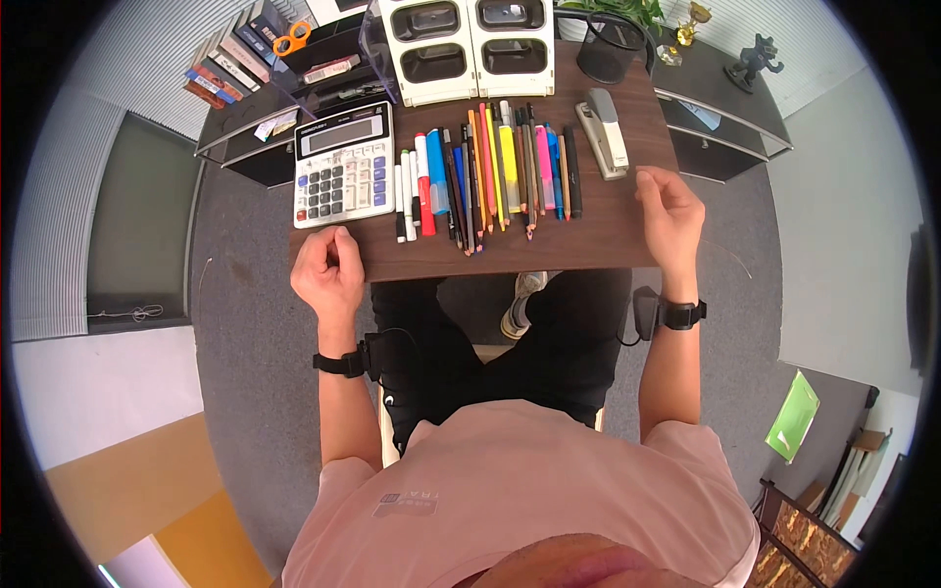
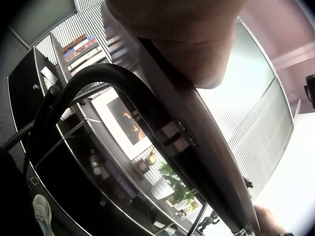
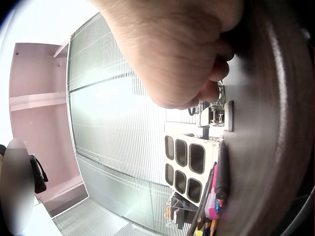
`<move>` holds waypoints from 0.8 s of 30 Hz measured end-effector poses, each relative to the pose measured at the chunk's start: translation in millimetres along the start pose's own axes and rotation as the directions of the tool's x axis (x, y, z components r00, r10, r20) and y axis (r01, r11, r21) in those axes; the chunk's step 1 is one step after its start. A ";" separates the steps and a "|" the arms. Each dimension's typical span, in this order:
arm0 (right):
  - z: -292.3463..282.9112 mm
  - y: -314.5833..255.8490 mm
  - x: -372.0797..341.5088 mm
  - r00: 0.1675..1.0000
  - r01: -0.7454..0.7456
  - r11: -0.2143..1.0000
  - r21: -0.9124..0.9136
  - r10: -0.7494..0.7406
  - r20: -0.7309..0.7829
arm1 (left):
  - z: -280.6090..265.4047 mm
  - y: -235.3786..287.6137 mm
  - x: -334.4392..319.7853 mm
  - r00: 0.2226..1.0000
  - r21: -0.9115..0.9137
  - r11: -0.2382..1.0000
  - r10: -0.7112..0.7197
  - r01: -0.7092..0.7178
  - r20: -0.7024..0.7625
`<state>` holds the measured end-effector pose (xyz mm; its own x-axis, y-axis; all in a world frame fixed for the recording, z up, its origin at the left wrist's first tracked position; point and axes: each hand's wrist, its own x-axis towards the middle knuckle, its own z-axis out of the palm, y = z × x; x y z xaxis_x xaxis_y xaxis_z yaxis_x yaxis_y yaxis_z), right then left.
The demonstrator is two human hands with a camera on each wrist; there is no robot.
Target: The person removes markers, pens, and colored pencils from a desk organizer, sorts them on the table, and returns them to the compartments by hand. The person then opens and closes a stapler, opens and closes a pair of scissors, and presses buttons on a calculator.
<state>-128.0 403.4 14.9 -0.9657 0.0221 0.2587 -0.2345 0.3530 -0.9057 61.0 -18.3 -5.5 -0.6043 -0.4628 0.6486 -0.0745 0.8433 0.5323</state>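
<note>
Fingers loosely curled, the left hand rests on the table's front left corner, just below a white calculator; it holds nothing. At the right edge the right hand is also loosely curled and empty, below a grey and white stapler. Between them lies a row of pens, pencils and markers, among them a blue marker and a yellow highlighter. The left wrist view shows the left hand over the table edge. In the right wrist view the right hand partly hides its own fingers.
A white organizer with dark compartments stands at the table's back, a black mesh cup to its right. Behind on the left are books and orange scissors. A dark figurine stands on the right cabinet.
</note>
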 end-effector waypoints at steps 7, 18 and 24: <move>-0.2 6.5 1.4 1.000 0.011 1.000 0.027 -0.012 0.018 | 4.5 -2.4 0.8 0.999 -0.018 1.000 0.010 -0.011 -0.033; -17.3 -4.0 -13.3 0.988 0.151 0.984 0.095 -0.154 0.021 | 6.7 -0.1 2.2 0.996 -0.029 0.999 0.018 -0.021 -0.083; -81.7 -84.6 -54.8 0.940 0.335 0.926 0.177 -0.341 0.003 | 6.3 -0.4 2.1 0.997 -0.017 1.000 0.019 -0.020 -0.074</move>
<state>-46.1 448.8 104.8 -0.8284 -0.1022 0.5508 -0.5601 0.1687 -0.8111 54.8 -17.9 -7.8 -0.5451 -0.4657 0.6971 -0.0489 0.8477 0.5281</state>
